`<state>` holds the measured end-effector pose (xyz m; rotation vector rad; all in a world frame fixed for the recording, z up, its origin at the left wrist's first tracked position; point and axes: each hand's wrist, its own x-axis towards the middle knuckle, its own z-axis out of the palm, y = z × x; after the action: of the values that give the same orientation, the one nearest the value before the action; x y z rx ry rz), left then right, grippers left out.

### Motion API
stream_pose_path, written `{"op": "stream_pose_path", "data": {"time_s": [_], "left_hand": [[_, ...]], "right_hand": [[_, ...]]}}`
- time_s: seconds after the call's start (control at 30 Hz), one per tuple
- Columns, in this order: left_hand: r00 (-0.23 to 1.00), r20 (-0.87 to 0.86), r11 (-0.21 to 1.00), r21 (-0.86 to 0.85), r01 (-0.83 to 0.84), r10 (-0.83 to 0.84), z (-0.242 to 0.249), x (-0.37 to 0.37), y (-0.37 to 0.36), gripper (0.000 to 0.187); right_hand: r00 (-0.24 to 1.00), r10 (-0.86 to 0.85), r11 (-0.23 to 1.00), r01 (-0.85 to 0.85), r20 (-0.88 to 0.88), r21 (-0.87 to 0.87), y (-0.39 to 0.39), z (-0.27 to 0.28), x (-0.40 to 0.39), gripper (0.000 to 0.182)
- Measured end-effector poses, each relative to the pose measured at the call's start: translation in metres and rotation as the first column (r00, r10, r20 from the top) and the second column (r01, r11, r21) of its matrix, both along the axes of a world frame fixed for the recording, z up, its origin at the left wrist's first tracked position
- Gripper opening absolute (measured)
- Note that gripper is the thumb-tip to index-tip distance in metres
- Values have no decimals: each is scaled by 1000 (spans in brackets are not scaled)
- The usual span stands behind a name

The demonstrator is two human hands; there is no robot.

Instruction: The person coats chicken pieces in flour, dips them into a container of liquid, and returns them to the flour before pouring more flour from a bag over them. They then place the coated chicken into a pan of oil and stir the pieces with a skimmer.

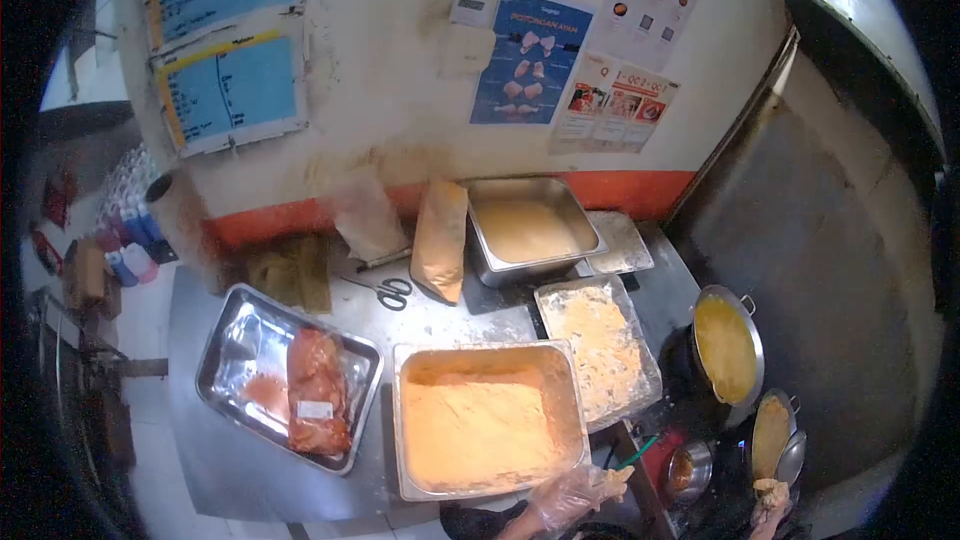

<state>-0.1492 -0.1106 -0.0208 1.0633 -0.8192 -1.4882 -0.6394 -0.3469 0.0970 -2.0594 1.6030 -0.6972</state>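
Observation:
My left hand [565,500], in a clear plastic glove, is closed around a flour-coated chicken piece [613,484] just past the front right corner of a deep steel pan of orange-tinted flour [401,420]. At the lower right, my right hand [770,512] is closed on a lumpy, pale coated piece [770,488], which looks like chicken. It is beside the near edge of a frying pan [772,430] holding yellowish oil. A round metal piece [792,457] rests at that pan's side. Parts of both hands are cut off by the frame's bottom edge.
A tray [370,370] holds a bag of reddish meat [315,390]. Behind are scissors [394,292], a flour bag [440,240] and a second deep pan [480,265]. A floury tray [650,385], large oil pot [757,350] and small bowl [707,465] stand to the right.

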Motion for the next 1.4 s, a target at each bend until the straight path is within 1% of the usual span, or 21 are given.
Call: {"op": "stream_pose_path", "data": {"time_s": [0.13,0.23,0.3,0.4,0.47,0.5,0.57,0.6,0.67,0.7,0.8,0.87,0.9,0.93,0.97,1.0,1.03,1.07,1.1,1.17,1.4], "left_hand": [[913,-354,970,-59,-236,200,3,32,10,27],[916,-292,955,-28,-294,274,-36,39,25,30],[909,-226,932,-8,-362,351,-74,45,41,36],[897,-148,907,-1,-422,417,-82,72,60,43],[478,-669,782,263,-565,570,-41,90,80,33],[486,-665,785,259,-562,567,-29,93,83,33],[758,-142,770,63,-635,637,-9,98,90,32],[766,154,779,-42,-626,624,-1,99,93,33],[531,675,826,-218,-519,512,7,100,97,36],[535,675,830,-217,-515,508,6,97,98,36],[530,594,741,-179,-647,605,2,91,102,41],[99,798,751,-506,-424,594,-5,98,104,44],[518,642,797,-264,-543,565,-56,85,102,38],[753,121,753,60,-656,646,-106,73,99,31],[615,-206,641,383,-665,761,-155,61,97,25],[631,-202,649,416,-637,749,-109,66,105,25],[615,341,650,13,-760,711,-64,78,106,33],[272,736,715,-388,-582,620,-26,92,100,40],[301,747,742,-361,-565,593,-22,92,101,40],[357,736,689,-201,-696,575,-25,89,99,48],[429,545,587,-148,-796,720,-37,76,99,54]], "right_hand": [[995,33,998,-38,89,54,8,0,55,34],[987,52,993,-67,151,99,25,10,112,36],[986,-160,959,142,55,244,51,24,165,35],[998,-4,965,-14,70,260,66,11,197,35],[983,168,963,-180,75,203,74,3,215,35],[961,270,949,-276,63,150,76,-2,224,35],[896,444,896,-444,2,29,84,5,262,36],[986,137,898,-165,95,409,96,23,287,38],[944,316,923,-329,91,202,132,69,349,39],[872,487,873,-487,43,-10,142,78,361,41],[830,386,828,-504,403,245,99,26,332,42],[761,54,593,-545,646,592,74,-2,317,41],[716,-157,415,-577,680,704,67,-17,310,41],[665,-375,216,-615,646,759,65,-35,304,42],[957,-80,520,-199,279,830,63,-45,326,45],[965,-194,408,-82,174,909,88,24,399,53],[625,-360,180,-682,692,709,75,-8,355,63],[680,-142,211,-689,719,693,77,4,373,62],[453,-337,137,-844,825,519,78,-9,375,61],[676,-209,272,-653,706,706,74,-8,380,63],[679,-390,533,-384,622,753,51,-45,357,52]]}}
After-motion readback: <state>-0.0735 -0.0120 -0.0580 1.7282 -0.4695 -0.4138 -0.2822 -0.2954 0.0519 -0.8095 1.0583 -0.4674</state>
